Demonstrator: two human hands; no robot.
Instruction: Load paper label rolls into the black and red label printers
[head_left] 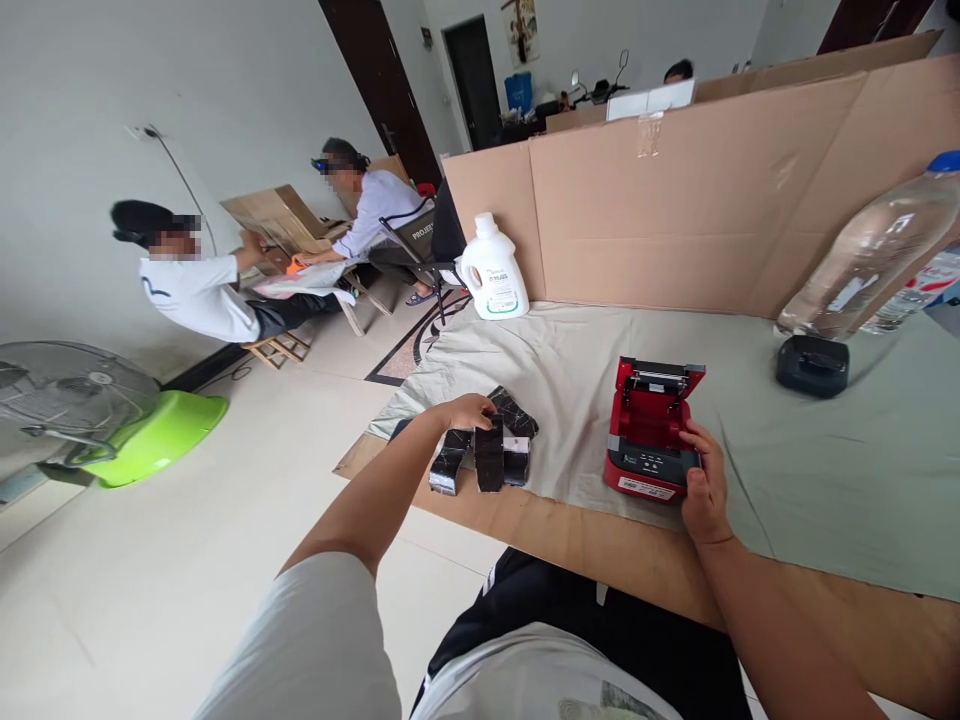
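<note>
My left hand has its fingers closed at the upper end of a dark, flat strip. Around it lie more black pieces with pale marble-like veins: one at the left, one at the upper right and a shorter one at the lower right. My right hand grips the right side of a small red and black printer, thumb toward its front. The printer's lid is raised, and its red inner bay shows. Front buttons and a white label are visible.
Behind the grey-green cloth stands a cardboard wall. A white jug, a small black box and a large clear bottle stand on the cloth. Two people sit at another table on the left, beyond a fan.
</note>
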